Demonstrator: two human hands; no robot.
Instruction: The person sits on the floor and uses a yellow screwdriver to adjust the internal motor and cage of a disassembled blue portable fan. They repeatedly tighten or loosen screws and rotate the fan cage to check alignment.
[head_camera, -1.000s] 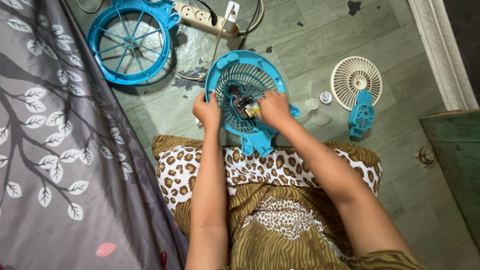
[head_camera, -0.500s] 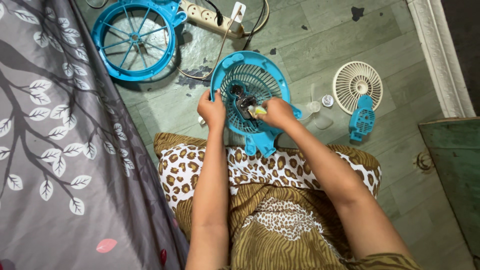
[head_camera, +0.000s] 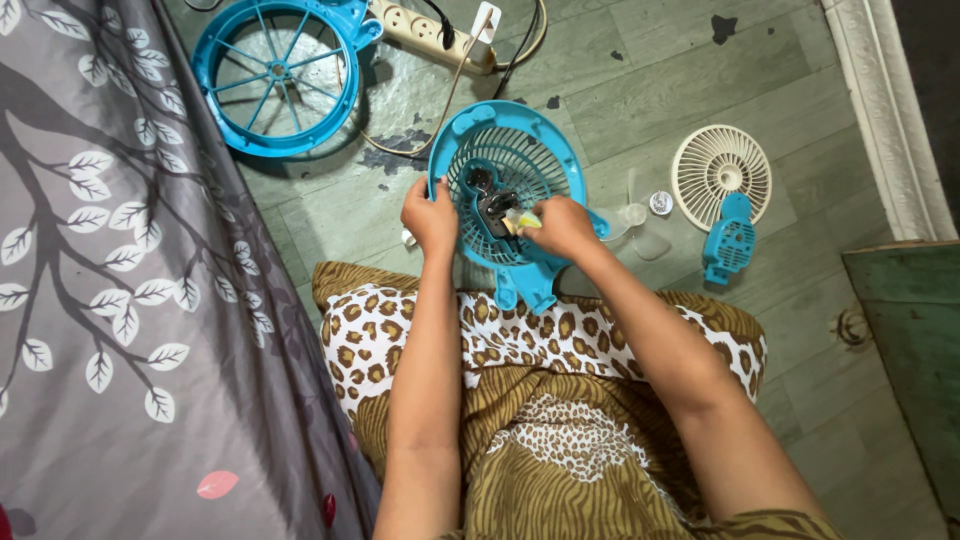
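Probably the blue fan grille (head_camera: 520, 160) was light, stiff plastic, so the left hand (head_camera: 430, 215) gripped its rim while the right hand (head_camera: 562, 225) pinched a small yellowish tool (head_camera: 522, 219)

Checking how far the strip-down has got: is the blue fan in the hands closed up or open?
Open: the blue fan shows its bare motor, and a separate blue grille lies on the floor.

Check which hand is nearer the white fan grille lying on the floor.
Right. The right hand works at the middle of the blue fan housing, on the side toward the white fan grille. The left hand grips the housing's far rim, farther away.
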